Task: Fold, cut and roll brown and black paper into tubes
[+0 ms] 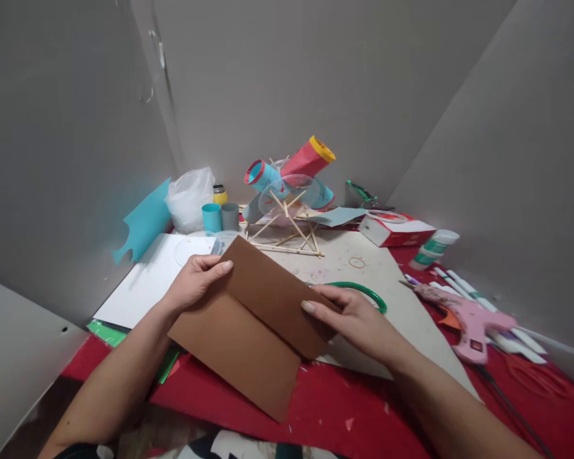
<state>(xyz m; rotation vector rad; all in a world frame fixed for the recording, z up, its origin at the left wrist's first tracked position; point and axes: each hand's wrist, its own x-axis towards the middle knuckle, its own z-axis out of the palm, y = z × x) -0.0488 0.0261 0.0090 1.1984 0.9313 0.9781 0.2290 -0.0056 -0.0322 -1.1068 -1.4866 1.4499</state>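
Brown craft paper [249, 344] spans both my hands, tilted over the table's front edge. It shows two panels with a dark line between them; whether it is one folded sheet or two pieces I cannot tell. My left hand [198, 280] pinches the upper panel's left corner, thumb on top. At the right end, my right hand [351, 312] grips the paper with its thumb on the face and fingers behind. Just beyond that hand a green handle loop [363, 290] curves out, mostly hidden by the hand and paper.
A stick frame [287, 223] carrying coloured paper tubes [309, 159] stands behind the paper. White sheets [143, 280] lie left, near a plastic bag [191, 197]. On the right are a pink glue gun [469, 319], markers [459, 287] and a red-white box [397, 231]. Grey walls enclose the table.
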